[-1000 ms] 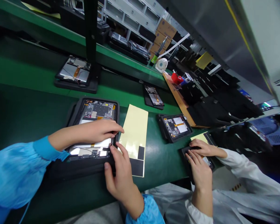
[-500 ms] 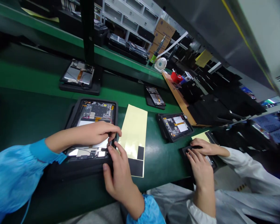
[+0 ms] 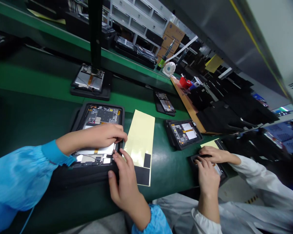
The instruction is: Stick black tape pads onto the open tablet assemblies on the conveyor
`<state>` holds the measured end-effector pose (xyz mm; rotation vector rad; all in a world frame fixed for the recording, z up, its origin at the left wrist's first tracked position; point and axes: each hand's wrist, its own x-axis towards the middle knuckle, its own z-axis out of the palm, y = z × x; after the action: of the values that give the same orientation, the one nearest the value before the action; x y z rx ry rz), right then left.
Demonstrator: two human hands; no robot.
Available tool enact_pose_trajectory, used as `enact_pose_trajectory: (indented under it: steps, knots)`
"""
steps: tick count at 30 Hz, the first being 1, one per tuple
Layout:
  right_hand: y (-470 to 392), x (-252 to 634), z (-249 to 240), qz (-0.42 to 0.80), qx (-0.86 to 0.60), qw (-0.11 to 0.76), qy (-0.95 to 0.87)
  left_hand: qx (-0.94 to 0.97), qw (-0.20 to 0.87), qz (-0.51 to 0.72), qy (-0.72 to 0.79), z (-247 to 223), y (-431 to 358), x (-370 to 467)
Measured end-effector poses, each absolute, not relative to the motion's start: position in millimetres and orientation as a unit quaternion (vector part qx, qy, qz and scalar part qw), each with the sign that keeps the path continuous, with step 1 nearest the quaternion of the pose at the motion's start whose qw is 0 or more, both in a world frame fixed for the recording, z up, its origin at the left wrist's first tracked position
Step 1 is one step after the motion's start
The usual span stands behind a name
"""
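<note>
Now | hands at rectangular tablet | matte tray, probably foam

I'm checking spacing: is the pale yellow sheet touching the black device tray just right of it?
Apart. The head view shows green benchtop between the pale yellow sheet and the black device tray.

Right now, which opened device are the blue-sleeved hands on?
The device left of the large yellow sheet: left hand over it, right hand at its edge. A co-worker's hands partly cover another device; the rest lie untouched.
</note>
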<state>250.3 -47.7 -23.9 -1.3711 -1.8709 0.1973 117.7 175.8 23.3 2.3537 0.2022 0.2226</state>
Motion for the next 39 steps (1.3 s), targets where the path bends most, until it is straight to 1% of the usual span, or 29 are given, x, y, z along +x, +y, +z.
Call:
enact_pose_trajectory:
  steps: [8,11,15,17,20,29,39]
  knots:
    - [-51,250,-14,0.110,-0.556,0.404,-0.718,0.921,0.344,0.127,0.132,23,195,118]
    - [-46,260,2,0.166,-0.563,0.407,-0.700,0.917,0.346,0.139,0.144,21,195,118]
    - [-16,283,23,0.250,-0.577,0.445,-0.638,0.910,0.354,0.154,0.150,17,194,120]
    - [6,293,24,0.286,-0.574,0.454,-0.618,0.907,0.359,0.159,0.152,16,194,121]
    - [34,301,16,0.322,-0.573,0.443,-0.610,0.902,0.366,0.167,0.154,14,196,124]
    - [53,303,-5,0.274,-0.611,0.432,-0.604,0.879,0.406,0.183,0.169,11,197,126]
    - [57,303,-12,0.274,-0.602,0.461,-0.592,0.867,0.429,0.182,0.175,13,196,127]
